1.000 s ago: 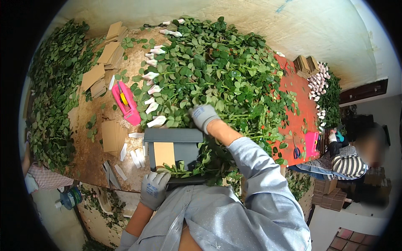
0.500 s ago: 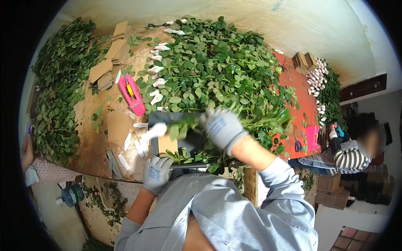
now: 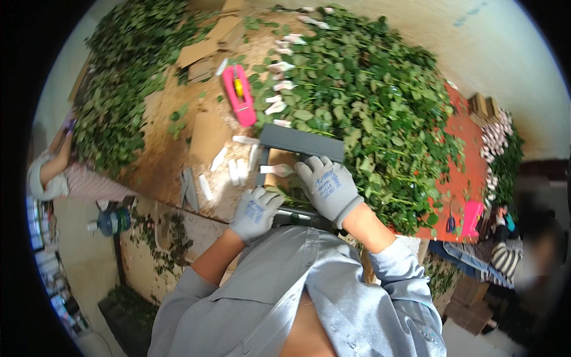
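Note:
My right hand, in a grey glove, is closed on a leafy flower stem whose white-wrapped bud points left over a dark grey box-like tray. The tray holds a tan cardboard piece. My left hand, also gloved, sits at the tray's near edge against green leaves. Its fingers curl under, so what they hold is hidden. A large heap of green stems with wrapped buds lies just behind the tray.
A pink hand tool lies on the wooden table among white strips and cardboard pieces. Another foliage heap fills the left. One person is at the left, another beside the red table.
My right hand left the big heap with a stem and brought it down onto the grey tray. My left hand rose to the tray's near edge.

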### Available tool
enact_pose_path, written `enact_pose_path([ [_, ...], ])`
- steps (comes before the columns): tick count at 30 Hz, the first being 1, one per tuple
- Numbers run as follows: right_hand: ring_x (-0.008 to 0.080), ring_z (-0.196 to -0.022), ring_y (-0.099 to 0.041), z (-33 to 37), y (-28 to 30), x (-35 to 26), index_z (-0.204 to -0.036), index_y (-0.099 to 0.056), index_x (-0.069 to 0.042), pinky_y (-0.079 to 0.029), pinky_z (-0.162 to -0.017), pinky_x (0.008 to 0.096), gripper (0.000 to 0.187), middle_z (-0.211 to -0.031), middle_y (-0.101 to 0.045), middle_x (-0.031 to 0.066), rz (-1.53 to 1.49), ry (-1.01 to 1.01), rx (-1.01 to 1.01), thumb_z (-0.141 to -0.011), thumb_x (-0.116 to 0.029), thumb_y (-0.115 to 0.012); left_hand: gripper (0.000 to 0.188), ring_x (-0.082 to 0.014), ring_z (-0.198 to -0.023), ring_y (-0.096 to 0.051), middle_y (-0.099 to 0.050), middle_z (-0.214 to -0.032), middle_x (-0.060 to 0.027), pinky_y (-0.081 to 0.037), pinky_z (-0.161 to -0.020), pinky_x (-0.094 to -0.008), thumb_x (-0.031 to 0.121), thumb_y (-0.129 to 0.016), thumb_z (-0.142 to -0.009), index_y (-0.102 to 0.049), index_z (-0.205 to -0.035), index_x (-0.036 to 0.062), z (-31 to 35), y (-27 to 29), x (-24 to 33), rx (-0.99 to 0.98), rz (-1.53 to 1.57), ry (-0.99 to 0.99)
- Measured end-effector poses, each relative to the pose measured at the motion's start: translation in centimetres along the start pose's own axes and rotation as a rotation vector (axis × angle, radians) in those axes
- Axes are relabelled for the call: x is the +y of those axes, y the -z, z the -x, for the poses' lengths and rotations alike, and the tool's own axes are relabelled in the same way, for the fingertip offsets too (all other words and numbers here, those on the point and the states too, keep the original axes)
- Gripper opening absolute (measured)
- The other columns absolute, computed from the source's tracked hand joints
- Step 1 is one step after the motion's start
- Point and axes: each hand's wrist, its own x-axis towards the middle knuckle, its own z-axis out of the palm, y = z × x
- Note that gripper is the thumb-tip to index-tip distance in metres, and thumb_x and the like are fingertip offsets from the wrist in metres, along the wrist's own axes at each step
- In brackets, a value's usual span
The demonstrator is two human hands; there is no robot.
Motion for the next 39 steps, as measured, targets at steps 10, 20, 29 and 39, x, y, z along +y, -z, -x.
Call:
enact_pose_path([
  [10, 0.0298, -0.09, -0.073, -4.3, -9.3, -0.1, -0.114, -0.059, -0.01, -0.058, -0.07, 0.0439, 0.021, -0.105, -0.069, 0.0141, -0.056, 0.117, -0.201, -0.094, -0.017, -0.058, 0.031, -0.0263, -0.093, -0.062, -0.071, -0.106, -0.0051, -0.047, -0.082, -0.0425, 0.017, -0.06, -0.084, -0.071, -0.112, 0.0105, 0.0, 0.0, 0.5, -0.012, -0.004, 0.057],
  [20, 0.0316, -0.095, -0.073, -3.4, -9.4, -0.6, -0.122, -0.058, -0.008, -0.059, -0.072, 0.0441, 0.028, -0.112, -0.068, 0.0157, -0.15, 0.152, -0.243, -0.095, -0.012, -0.055, 0.026, -0.031, -0.102, -0.063, -0.07, -0.107, -0.0112, -0.047, -0.097, -0.046, 0.022, -0.065, -0.09, -0.07, -0.111, 0.0072, -2.8, 2.8, -4.8, -0.067, 0.233, 0.148],
  [29, 0.0303, -0.085, -0.073, -3.1, -10.6, -0.7, -0.112, -0.058, -0.005, -0.058, -0.066, 0.0412, 0.019, -0.098, -0.069, 0.0162, -0.123, 0.109, -0.21, -0.096, -0.013, -0.054, 0.012, -0.0339, -0.1, -0.064, -0.069, -0.096, -0.011, -0.049, -0.094, -0.0453, 0.019, -0.066, -0.088, -0.071, -0.093, 0.01, -4.5, 1.7, -8.8, -0.428, 0.025, 0.11],
  [39, 0.0298, -0.082, -0.074, -2.9, -10.7, -1.0, -0.111, -0.056, -0.008, -0.057, -0.063, 0.0422, 0.016, -0.096, -0.068, 0.0145, -0.086, 0.152, -0.218, -0.097, -0.015, -0.053, 0.021, -0.0304, -0.101, -0.062, -0.068, -0.103, -0.0097, -0.047, -0.089, -0.046, 0.021, -0.069, -0.085, -0.071, -0.103, 0.0105, -2.1, 9.1, -10.8, -0.422, -0.356, 0.388],
])
